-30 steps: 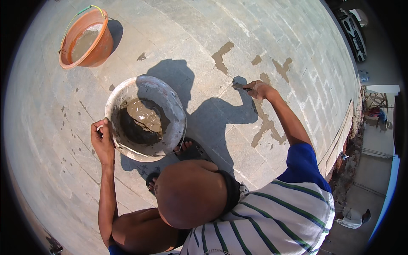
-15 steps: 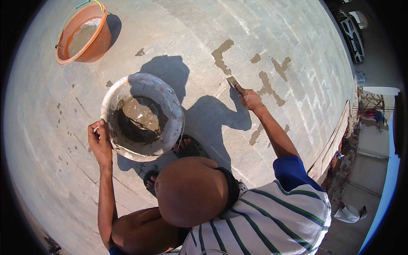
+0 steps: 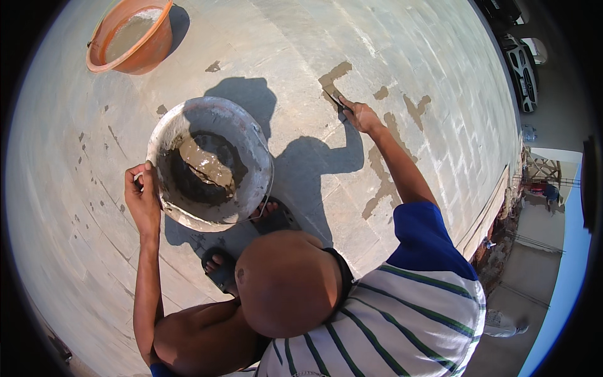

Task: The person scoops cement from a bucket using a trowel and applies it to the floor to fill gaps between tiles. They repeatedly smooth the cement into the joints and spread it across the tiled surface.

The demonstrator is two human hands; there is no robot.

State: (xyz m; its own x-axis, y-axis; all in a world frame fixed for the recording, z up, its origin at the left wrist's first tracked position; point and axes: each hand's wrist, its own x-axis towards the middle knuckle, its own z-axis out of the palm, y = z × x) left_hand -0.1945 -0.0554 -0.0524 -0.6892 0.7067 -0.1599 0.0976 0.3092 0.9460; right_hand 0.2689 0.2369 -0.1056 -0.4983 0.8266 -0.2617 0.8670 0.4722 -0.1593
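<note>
My left hand (image 3: 143, 200) is closed on the left rim of a whitish, mortar-crusted bucket (image 3: 254, 160). Inside it lies a wet grey-brown lump of mortar (image 3: 200, 158), with darker residue around it. Out to the right, my right hand (image 3: 364, 117) grips the handle of a small flat-bladed putty knife (image 3: 334, 93). Its blade lies against a damp mortar smear (image 3: 340, 70) on the pale grey, jointed surface (image 3: 301, 38). More wet patches (image 3: 381, 185) spread beside my right forearm.
An orange bucket (image 3: 147, 53) holding greyish, wet material stands at the far left. My sandalled foot (image 3: 276, 217) is close to the whitish bucket. Along the right side are a rough edge (image 3: 487, 213), a parked car (image 3: 521, 72) and a clear bottle (image 3: 529, 132).
My right hand has moved the putty knife farther away and slightly left, up into the mortar smear. My left hand stays on the bucket rim. The whole view has shifted a little.
</note>
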